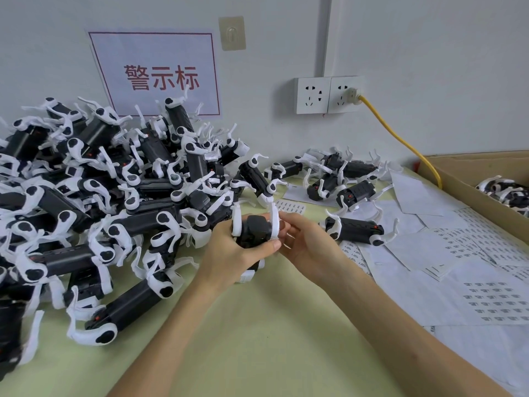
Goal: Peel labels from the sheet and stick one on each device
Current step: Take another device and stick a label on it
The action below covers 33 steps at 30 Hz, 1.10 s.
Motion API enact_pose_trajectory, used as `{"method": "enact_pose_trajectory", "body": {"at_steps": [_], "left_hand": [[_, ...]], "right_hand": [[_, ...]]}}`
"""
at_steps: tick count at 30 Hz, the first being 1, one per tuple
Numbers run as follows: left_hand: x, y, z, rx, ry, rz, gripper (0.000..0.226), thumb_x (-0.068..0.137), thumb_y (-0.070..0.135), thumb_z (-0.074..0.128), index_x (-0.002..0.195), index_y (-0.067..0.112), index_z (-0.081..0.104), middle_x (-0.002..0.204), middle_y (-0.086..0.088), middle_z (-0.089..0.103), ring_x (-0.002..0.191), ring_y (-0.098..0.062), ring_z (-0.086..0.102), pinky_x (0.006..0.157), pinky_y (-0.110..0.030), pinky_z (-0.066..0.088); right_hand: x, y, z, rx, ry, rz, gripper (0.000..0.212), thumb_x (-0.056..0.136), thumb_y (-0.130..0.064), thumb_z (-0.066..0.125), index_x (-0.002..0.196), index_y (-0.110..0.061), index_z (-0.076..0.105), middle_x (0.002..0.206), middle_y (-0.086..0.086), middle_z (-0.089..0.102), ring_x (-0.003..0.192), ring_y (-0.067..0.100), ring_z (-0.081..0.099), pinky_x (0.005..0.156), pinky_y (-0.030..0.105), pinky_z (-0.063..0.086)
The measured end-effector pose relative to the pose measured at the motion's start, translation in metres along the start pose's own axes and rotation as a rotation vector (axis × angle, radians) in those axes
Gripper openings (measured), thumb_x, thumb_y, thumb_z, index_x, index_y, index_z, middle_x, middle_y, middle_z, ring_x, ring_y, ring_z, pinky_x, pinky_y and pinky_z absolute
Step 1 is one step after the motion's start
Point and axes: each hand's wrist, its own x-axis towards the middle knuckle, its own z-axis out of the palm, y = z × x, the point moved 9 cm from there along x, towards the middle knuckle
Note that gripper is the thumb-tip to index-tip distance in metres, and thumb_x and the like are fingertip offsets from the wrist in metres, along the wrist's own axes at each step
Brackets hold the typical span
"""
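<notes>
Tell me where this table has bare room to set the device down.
Bare green table lies at the near edge, between the device pile on the left and the label sheets on the right. Behind the held device it is crowded: loose devices and sheets up to the cardboard box.

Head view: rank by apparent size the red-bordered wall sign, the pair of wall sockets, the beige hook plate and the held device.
1. wall sign, clearly largest.
2-3. wall sockets and held device: they look alike; the device is nearer and partly hidden, so unranked.
4. beige hook plate, smallest.
</notes>
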Motion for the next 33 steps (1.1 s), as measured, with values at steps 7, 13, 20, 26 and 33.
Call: {"method": "enact_pose_trajectory", "body": {"at_steps": [7,13,20,26,33], "left_hand": [[0.002,-0.022,-0.019,-0.338,0.195,-0.283,0.062,0.063,0.066,0.084,0.095,0.014,0.074,0.083,-0.003,0.073,0.076,-0.018,0.072,0.069,-0.035,0.059],[-0.001,-0.036,-0.010,-0.630,0.117,-0.436,0.064,0.069,0.083,0.061,0.079,0.022,0.078,0.077,-0.002,0.068,0.068,-0.015,0.067,0.061,-0.027,0.058],[-0.003,-0.033,0.003,-0.656,0.036,-0.464,0.072,0.075,0.089,0.051,0.071,0.022,0.077,0.075,0.000,0.068,0.064,-0.013,0.065,0.058,-0.026,0.055],[-0.003,-0.028,0.008,-0.598,0.000,-0.402,0.072,0.077,0.085,0.045,0.084,0.023,0.080,0.076,-0.001,0.069,0.068,-0.012,0.068,0.061,-0.028,0.058],[-0.001,-0.030,0.008,-0.595,0.023,-0.395,0.071,0.070,0.081,0.055,0.095,0.018,0.075,0.076,-0.004,0.068,0.069,-0.015,0.068,0.057,-0.032,0.057]], "right_hand": [[-0.010,-0.032,0.012,-0.193,-0.039,-0.273,0.014,0.098,-0.011,0.062,0.084,-0.013,0.063,0.077,0.002,0.059,0.062,0.013,0.051,0.064,0.025,0.044],[-0.018,-0.031,0.029,-0.375,-0.153,-0.304,0.014,0.098,-0.017,0.064,0.085,-0.018,0.067,0.084,-0.001,0.065,0.070,0.014,0.055,0.067,0.026,0.043],[-0.024,-0.027,0.041,-0.453,-0.234,-0.313,0.021,0.101,-0.017,0.062,0.081,-0.020,0.068,0.086,0.000,0.065,0.076,0.016,0.056,0.068,0.024,0.046],[-0.028,-0.029,0.046,-0.486,-0.252,-0.352,0.017,0.099,-0.012,0.062,0.083,-0.017,0.066,0.081,0.001,0.061,0.074,0.015,0.058,0.069,0.024,0.047],[-0.027,-0.028,0.045,-0.518,-0.238,-0.360,0.017,0.101,-0.009,0.059,0.085,-0.013,0.063,0.077,0.000,0.061,0.073,0.015,0.059,0.070,0.024,0.047]]}}
